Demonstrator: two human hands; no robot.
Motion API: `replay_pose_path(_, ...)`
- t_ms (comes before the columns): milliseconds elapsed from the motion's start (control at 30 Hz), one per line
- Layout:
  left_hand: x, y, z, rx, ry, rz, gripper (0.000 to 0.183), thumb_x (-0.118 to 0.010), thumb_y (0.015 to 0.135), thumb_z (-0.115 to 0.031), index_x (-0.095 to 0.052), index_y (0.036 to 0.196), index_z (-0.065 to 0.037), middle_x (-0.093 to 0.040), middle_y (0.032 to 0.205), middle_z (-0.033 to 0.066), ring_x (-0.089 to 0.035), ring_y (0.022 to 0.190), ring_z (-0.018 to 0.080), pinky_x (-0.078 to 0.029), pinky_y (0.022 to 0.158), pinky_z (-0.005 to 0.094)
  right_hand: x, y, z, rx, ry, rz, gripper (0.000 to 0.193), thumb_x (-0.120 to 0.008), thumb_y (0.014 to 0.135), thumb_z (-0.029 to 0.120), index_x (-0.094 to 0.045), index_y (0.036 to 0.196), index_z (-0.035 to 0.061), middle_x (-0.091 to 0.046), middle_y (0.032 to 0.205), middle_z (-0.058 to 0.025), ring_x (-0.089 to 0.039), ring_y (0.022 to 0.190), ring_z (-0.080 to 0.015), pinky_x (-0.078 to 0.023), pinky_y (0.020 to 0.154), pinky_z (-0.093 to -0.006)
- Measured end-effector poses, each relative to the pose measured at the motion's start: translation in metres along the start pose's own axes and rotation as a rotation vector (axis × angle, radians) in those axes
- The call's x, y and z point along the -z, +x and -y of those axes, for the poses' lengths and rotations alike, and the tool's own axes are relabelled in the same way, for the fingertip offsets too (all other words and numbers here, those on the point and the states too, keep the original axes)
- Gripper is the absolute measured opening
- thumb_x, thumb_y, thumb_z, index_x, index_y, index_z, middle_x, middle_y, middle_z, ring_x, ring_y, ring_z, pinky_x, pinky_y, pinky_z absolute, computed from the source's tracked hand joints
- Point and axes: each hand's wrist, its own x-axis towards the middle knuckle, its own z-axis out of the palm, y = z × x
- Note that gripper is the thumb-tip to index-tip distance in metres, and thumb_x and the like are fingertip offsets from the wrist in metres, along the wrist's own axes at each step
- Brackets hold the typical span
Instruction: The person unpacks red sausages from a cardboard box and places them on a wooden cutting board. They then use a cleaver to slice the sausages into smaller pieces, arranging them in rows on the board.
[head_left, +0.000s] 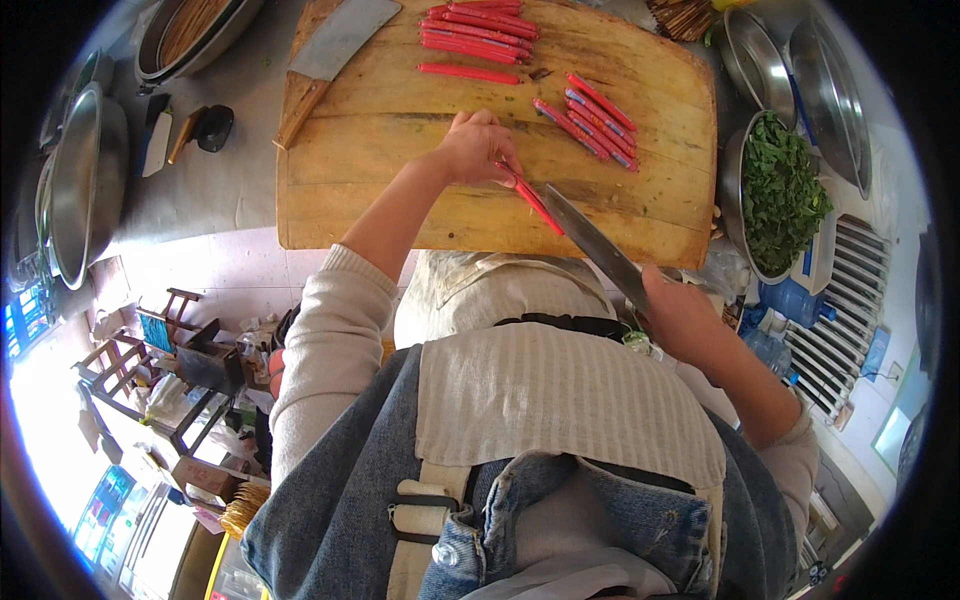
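My left hand (476,150) is closed on one end of a red-wrapped sausage (540,208) over the near part of a wooden cutting board (370,190). From the right, my right hand (685,318) grips a long knife (600,245), its handle hidden in my fist. The blade's tip lies close beside the sausage; whether it touches, I cannot tell. A pile of similar red sausages (478,38) is at the board's far edge, with a single one (468,74) just in front. Several more sausages (598,125) lie right of my left hand.
A cleaver (345,40) rests at the board's far left. Beyond the left edge are a small black-handled knife (157,138) and metal bowls (85,190). A bowl of leafy greens (780,195) stands right of the board, near more steel bowls (752,60).
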Motion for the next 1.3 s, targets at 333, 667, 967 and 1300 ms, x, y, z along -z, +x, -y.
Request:
replay_pose_path(333, -0.001, 0.001, -0.001, 0.079, 0.026, 0.041, 0.023, -0.085, 0.070, -0.039, -0.080, 0.091, -0.034, -0.069, 0.102, -0.0117, -0.049, 0.120, 0.0228, -0.031, 0.105, 0.0474, -0.031, -0.013, -0.013, 0.030, -0.003, -0.075, 0.033, -0.056, 0.085, 0.000, -0.041, 0.114, 0.0033, -0.068, 0.087, -0.0239, -0.067, 0.083, -0.0463, -0.050, 0.072, -0.0559)
replay_pose_path(667, 0.025, -0.021, 0.020, -0.008, 0.060, -0.328, 0.021, -0.083, 0.075, -0.023, -0.077, 0.094, -0.016, -0.069, 0.099, 0.0037, -0.058, 0.104, 0.0312, -0.047, 0.093, 0.0444, -0.092, -0.025, -0.045, 0.027, 0.255, -0.410, 0.021, -0.059, 0.093, 0.012, -0.042, 0.104, 0.0059, -0.065, 0.079, -0.0233, -0.063, 0.076, -0.0488, -0.049, 0.067, -0.0578)
replay_pose_path(967, 0.053, -0.021, 0.057, 0.115, 0.315, -0.446, 0.016, -0.075, 0.088, -0.020, -0.073, 0.099, -0.007, -0.069, 0.108, 0.0143, -0.059, 0.110, 0.0369, -0.046, 0.097, 0.0473, -0.111, -0.012, -0.042, -0.197, 0.485, -0.463, 0.020, -0.052, 0.090, 0.007, -0.049, 0.110, 0.0071, -0.068, 0.098, -0.0214, -0.066, 0.087, -0.0459, -0.052, 0.072, -0.0550)
replay_pose_path(1300, 0.067, -0.010, 0.060, 0.113, 0.538, -0.481, 0.021, -0.070, 0.092, -0.019, -0.066, 0.105, -0.004, -0.065, 0.104, 0.0145, -0.054, 0.103, 0.0359, -0.044, 0.094, 0.0499, -0.112, 0.037, -0.070, -0.414, 0.766, -0.746, 0.023, -0.053, 0.090, 0.007, -0.048, 0.113, 0.0049, -0.069, 0.092, -0.0221, -0.067, 0.086, -0.0448, -0.051, 0.071, -0.0552)
